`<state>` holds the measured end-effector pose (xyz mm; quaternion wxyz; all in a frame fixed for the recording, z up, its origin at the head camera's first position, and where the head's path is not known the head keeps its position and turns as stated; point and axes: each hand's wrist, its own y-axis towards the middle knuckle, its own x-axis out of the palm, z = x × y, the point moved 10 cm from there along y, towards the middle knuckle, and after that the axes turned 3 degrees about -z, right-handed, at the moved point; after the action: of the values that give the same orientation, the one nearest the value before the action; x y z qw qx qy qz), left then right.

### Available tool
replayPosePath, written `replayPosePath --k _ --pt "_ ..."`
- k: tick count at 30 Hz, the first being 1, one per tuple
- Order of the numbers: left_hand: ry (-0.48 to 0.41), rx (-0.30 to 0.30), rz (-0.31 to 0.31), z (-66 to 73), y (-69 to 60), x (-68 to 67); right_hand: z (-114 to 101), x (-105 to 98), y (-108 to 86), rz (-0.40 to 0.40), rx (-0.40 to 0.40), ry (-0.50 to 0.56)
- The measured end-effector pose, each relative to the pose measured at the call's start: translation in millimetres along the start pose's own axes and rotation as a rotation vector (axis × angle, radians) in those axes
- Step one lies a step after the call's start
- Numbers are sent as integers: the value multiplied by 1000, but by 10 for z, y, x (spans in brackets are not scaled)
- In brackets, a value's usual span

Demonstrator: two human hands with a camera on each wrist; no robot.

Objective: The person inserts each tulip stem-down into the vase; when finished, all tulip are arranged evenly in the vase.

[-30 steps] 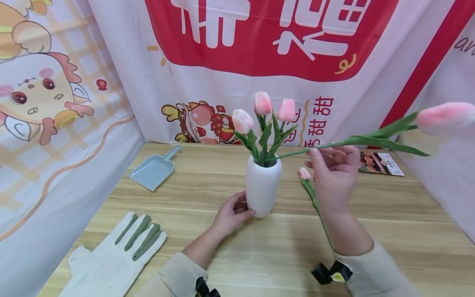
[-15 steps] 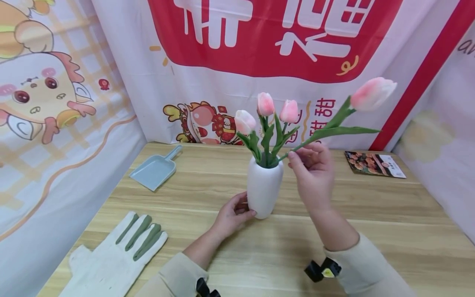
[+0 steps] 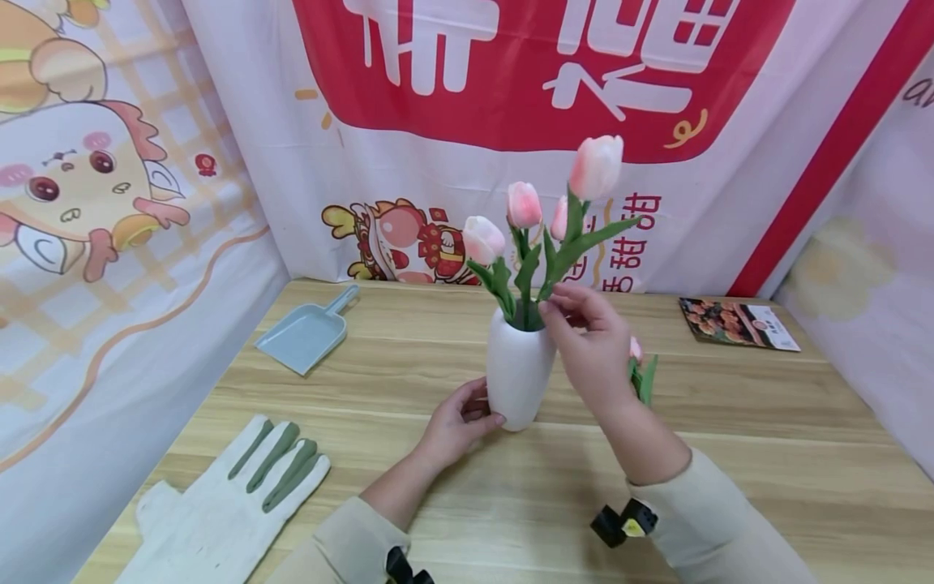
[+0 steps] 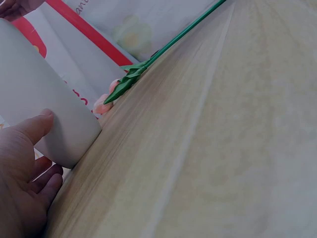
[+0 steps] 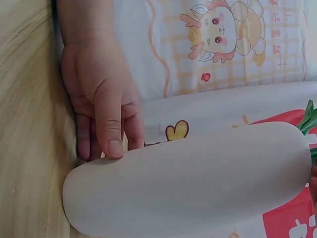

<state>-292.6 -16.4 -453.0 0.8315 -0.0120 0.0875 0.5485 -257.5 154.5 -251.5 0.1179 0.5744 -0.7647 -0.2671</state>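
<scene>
A white vase (image 3: 520, 377) stands upright on the wooden table. At its base my left hand (image 3: 454, 426) holds it, thumb on the near side; the left wrist view shows the thumb (image 4: 37, 126) against the vase wall. Several pink-white tulips rise from the mouth. My right hand (image 3: 593, 345) pinches the stem of the tallest tulip (image 3: 597, 169) just at the rim, its lower stem inside the vase. Behind it, one tulip (image 3: 559, 219) is partly covered. Another tulip (image 3: 644, 380) lies on the table, mostly hidden by my right forearm; its green stem (image 4: 185, 30) shows in the left wrist view.
A light blue dustpan (image 3: 302, 332) lies at the back left. White-and-green gloves (image 3: 212, 511) lie at the front left. A printed card (image 3: 737, 323) is near the back right edge. Printed cloth (image 3: 409, 162) hangs behind and beside the table.
My right hand has moved left to the vase mouth, and the held tulip has swung from slanting far right to nearly upright. My left hand stays at the vase base.
</scene>
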Motion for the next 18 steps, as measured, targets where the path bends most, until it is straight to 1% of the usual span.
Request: replayPosePath --k 6,8,12,15,18 --pt "0 -2 -5 1 0 3 35 89 4 -64 18 -125" --pt "1 -2 -5 2 1 3 47 107 4 -83 21 -150" --pt "-1 1 -4 -2 3 3 72 119 3 -97 35 -155" --pt "-2 1 -4 -7 5 1 82 116 -1 -102 49 -134" --pt "6 3 -8 -8 4 1 107 97 -13 -109 79 -106"
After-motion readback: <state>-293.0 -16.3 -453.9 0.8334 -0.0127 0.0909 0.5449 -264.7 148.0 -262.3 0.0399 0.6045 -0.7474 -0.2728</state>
